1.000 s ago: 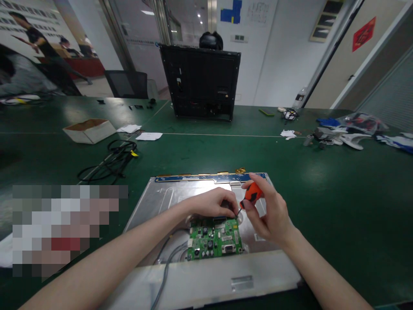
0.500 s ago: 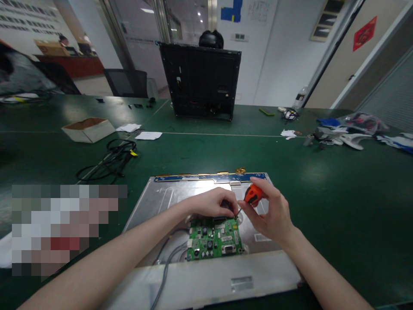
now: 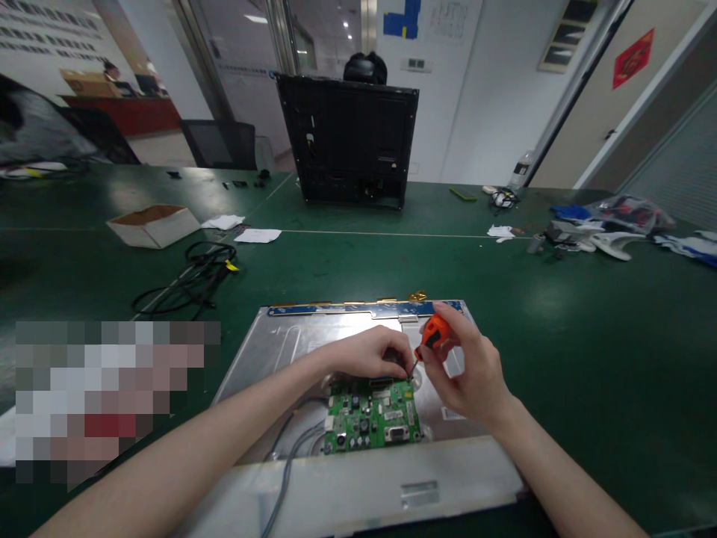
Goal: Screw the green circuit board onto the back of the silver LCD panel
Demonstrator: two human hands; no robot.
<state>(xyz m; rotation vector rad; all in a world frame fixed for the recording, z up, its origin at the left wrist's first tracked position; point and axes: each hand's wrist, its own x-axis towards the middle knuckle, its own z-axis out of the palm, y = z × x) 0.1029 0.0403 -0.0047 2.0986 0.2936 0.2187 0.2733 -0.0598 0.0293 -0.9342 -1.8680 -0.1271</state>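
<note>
A green circuit board (image 3: 370,411) lies on the metal back of a display panel (image 3: 261,355) in front of me. My right hand (image 3: 476,370) grips a screwdriver (image 3: 435,331) with an orange and black handle, tilted so that its shaft points down at the board's far right corner. At that same corner my left hand (image 3: 370,351) has its fingertips pinched together, close to the screwdriver's tip. What they hold, if anything, is too small to make out. A grey cable (image 3: 287,467) runs from the board's left side toward me.
A dark display frame (image 3: 347,142) stands upright across the green table (image 3: 538,359). On the left are an open white box (image 3: 151,235) and coiled black cables (image 3: 193,280). Plastic parts and bags (image 3: 610,232) lie at the far right. A pixelated area covers the left edge.
The screwdriver handle has turned and shifted slightly left, and my right fingers have changed their hold around it. My left hand stays at the board's corner.
</note>
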